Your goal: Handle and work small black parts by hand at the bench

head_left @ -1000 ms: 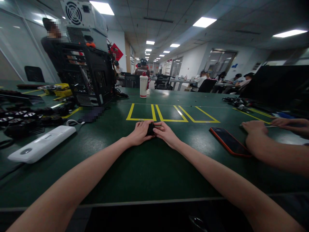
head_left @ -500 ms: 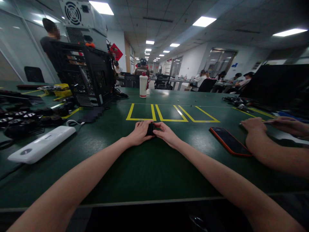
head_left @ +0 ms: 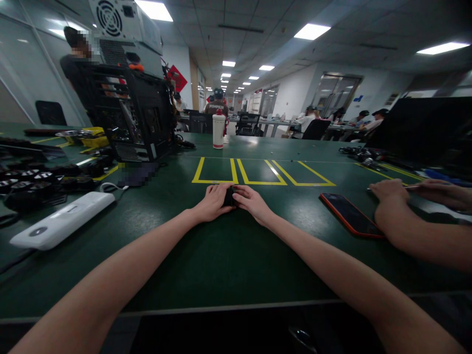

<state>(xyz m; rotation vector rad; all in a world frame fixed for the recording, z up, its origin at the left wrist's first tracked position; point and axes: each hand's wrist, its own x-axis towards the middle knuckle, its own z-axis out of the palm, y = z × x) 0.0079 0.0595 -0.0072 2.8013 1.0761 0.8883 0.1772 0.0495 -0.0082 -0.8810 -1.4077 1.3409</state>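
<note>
Left grip (head_left: 213,202) clasps a black object (head_left: 228,197) well inside the bench's (head_left: 221,265) near edge; right grip (head_left: 251,201), closure unclear, touches its right side.

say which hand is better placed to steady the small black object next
Left, probably: the left hand covers much of the black object, while the right hand only meets its right edge.

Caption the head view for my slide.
Left hand and right hand meet at a small black object, green table below.
</note>
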